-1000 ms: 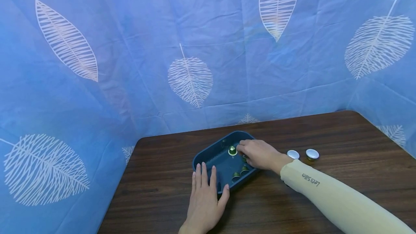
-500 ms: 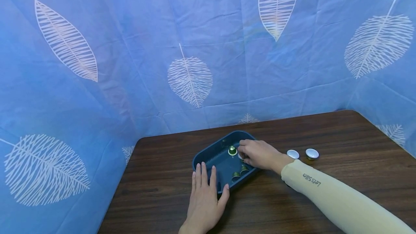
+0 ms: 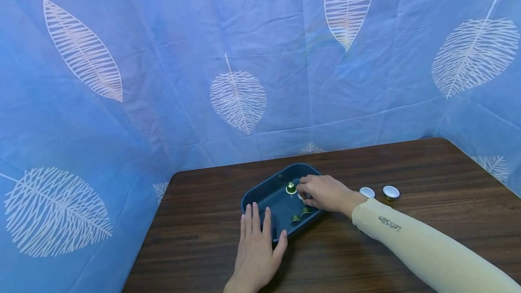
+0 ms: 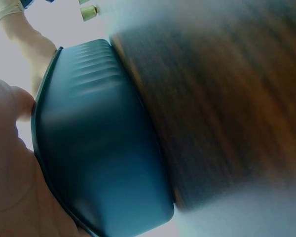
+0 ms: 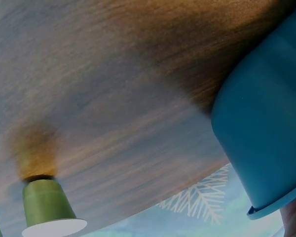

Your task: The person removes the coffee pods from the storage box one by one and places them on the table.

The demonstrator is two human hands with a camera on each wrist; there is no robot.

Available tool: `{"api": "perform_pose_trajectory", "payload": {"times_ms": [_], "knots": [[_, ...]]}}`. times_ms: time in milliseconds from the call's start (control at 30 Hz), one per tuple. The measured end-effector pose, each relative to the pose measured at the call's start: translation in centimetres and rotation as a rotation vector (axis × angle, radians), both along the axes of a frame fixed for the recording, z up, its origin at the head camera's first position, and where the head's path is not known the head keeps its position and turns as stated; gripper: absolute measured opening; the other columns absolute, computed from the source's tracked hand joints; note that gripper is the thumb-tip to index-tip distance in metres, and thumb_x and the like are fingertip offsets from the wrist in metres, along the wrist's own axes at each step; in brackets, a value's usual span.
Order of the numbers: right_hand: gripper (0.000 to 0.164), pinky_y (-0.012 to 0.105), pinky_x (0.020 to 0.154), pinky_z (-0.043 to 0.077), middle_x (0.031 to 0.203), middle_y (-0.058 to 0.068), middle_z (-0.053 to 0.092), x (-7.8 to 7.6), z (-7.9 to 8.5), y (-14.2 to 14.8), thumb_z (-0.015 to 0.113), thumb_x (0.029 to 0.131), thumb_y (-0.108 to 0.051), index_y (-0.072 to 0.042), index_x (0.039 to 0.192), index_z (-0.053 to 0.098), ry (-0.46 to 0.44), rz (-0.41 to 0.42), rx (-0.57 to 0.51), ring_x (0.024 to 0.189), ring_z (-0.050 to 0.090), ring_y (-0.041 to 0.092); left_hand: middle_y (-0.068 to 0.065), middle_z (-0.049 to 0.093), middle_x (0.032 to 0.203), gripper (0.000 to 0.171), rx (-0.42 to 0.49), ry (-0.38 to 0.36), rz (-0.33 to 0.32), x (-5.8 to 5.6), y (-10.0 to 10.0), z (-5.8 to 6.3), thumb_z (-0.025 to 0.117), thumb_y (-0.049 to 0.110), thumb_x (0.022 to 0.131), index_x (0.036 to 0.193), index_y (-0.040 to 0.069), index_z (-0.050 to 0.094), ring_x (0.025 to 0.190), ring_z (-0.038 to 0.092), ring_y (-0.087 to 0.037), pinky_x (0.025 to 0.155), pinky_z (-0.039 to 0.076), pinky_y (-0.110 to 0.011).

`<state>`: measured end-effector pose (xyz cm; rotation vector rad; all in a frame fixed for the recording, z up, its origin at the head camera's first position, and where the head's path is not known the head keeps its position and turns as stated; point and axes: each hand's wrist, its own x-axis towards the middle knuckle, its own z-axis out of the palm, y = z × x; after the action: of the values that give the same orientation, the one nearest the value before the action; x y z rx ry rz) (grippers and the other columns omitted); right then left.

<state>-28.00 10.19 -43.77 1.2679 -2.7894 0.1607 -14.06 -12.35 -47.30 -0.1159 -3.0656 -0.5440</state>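
A dark blue tray (image 3: 266, 189) sits angled on the table with green coffee capsules in it. My left hand (image 3: 256, 252) lies with straight, spread fingers over its near left rim; the left wrist view shows the palm beside the tray's outer wall (image 4: 103, 133). My right hand (image 3: 321, 192) reaches over the right side and pinches a coffee capsule (image 3: 301, 196), of which only a pale rim shows. Left of those fingers stands a capsule (image 3: 291, 188), foil end down. Two more capsules (image 3: 296, 219) stand by the near right wall. The right wrist view hides the right fingertips behind the tray.
Two capsules (image 3: 391, 192) stand on the brown wooden table (image 3: 427, 166) right of the tray, white lids up, one close behind the right wrist. A blue curtain (image 3: 171, 58) with white leaf prints hangs behind and along both sides of the table.
Under my right fingers the capsule has turned, and its pale rim now shows where green showed before. The right hand has barely shifted; the left hand and tray have stayed still.
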Motion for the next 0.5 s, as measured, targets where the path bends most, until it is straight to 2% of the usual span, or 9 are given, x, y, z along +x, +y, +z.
{"api": "perform_pose_trajectory", "payload": {"times_ms": [267,500], "knots": [[0.015,0.032,0.079,0.063,0.092,-0.006,0.067,-0.03,0.26,-0.15,0.086,0.093,-0.021,-0.016,0.105,0.079,-0.045,-0.026,0.014,0.08,0.058,0.007,-0.018,0.018,0.181,0.077,-0.002,-0.019,0.004,-0.22,0.01,0.14,0.045,0.064,0.107,0.166,0.014,0.043,0.17,0.01,-0.04,0.135,0.017,-0.062],[0.021,0.034,0.08,0.064,0.095,-0.003,0.069,0.0,0.11,-0.14,0.086,0.093,-0.021,-0.014,0.111,0.078,-0.063,-0.043,0.001,0.084,0.064,0.01,-0.018,0.018,0.181,0.079,-0.005,-0.034,0.007,-0.18,-0.05,0.17,0.046,0.065,0.106,0.166,0.013,0.042,0.17,0.011,-0.04,0.135,0.017,-0.063]]}}
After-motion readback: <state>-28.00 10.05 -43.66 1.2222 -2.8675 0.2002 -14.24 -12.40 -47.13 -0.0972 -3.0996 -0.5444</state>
